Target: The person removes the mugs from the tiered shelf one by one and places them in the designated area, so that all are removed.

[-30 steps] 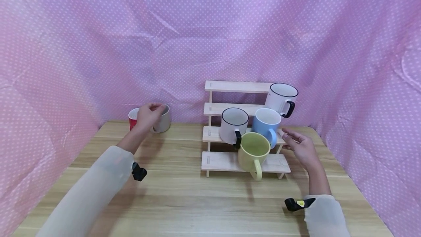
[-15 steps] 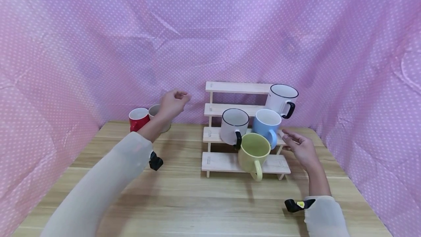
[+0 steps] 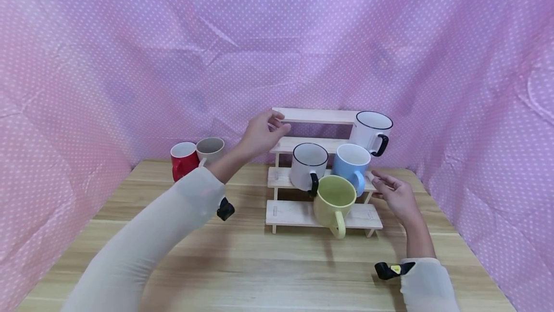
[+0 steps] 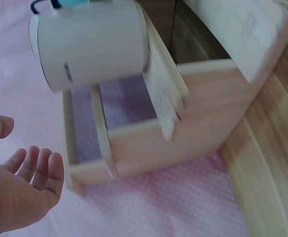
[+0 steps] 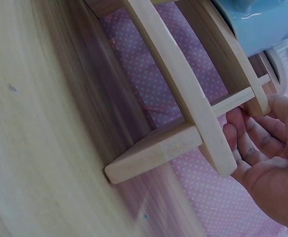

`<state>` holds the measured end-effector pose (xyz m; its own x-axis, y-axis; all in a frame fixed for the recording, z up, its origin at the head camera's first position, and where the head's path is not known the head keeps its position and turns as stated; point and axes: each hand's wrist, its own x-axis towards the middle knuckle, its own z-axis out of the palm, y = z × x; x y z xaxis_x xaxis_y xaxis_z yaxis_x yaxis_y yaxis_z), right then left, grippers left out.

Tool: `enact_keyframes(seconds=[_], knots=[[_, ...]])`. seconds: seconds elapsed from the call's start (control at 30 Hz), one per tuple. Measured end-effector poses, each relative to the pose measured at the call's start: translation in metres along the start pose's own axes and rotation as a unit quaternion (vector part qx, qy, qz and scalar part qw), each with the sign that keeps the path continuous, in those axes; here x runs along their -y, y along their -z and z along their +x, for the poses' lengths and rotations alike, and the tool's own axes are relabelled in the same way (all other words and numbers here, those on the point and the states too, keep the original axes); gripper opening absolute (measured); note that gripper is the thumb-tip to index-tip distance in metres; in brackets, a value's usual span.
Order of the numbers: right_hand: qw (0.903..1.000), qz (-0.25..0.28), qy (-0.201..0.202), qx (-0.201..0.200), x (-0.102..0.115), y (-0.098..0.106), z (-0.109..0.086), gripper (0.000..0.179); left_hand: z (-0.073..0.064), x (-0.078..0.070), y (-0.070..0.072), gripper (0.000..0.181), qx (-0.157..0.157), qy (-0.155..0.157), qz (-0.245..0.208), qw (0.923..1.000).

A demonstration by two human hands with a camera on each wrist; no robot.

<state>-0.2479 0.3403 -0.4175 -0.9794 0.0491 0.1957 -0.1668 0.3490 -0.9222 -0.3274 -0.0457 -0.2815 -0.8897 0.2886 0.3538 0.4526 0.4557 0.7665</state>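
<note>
My left hand (image 3: 263,134), holding nothing, hovers by the upper left end of a stepped wooden rack (image 3: 287,212), its fingers loosely bent. In the left wrist view its fingertips are apart from the rack. At the rack's right side my right hand (image 3: 399,200) grips the end of a shelf board, thumb above and fingers below. A white mug (image 3: 300,170) with a dark rim and a blue mug (image 3: 344,165) share one shelf. On the lowest shelf stands a yellow-green mug (image 3: 325,212). Another white, black-handled mug (image 3: 362,131) sits higher at the right.
A red mug (image 3: 186,165) and a grey mug (image 3: 211,152) stand side by side on the wooden table (image 3: 259,264), left of the rack. Pink dotted cloth (image 3: 242,62) hangs behind and at both sides.
My left hand has left the grey mug and moved right to the rack's upper left end, carrying nothing. My right hand stays at the shelf end.
</note>
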Motion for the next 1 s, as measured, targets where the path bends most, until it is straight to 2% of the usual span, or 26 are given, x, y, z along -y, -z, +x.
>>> enact_keyframes(seconds=[0.1,0.27,0.57,0.8,1.0], knots=[[1.0000,0.002,-0.001,0.001,0.002,0.001,0.000,0.054,0.000,-0.013,-0.010,0.041,0.017,-0.027,0.000,0.9995],[1.0000,0.000,0.000,0.002,-0.001,0.002,0.002,0.054,-0.002,-0.033,-0.024,0.042,0.046,-0.046,-0.001,0.9979],[0.9999,-0.010,-0.008,0.000,-0.001,0.006,-0.001,0.056,0.000,-0.060,-0.047,0.042,0.079,-0.085,0.053,0.9918],[0.9999,-0.005,-0.013,0.002,-0.003,0.005,0.001,0.056,0.004,-0.073,-0.060,0.044,0.105,-0.103,0.074,0.9863],[0.9999,-0.009,-0.014,0.001,-0.002,0.001,0.000,0.056,0.006,-0.079,-0.072,0.044,0.124,-0.120,0.064,0.9830]])
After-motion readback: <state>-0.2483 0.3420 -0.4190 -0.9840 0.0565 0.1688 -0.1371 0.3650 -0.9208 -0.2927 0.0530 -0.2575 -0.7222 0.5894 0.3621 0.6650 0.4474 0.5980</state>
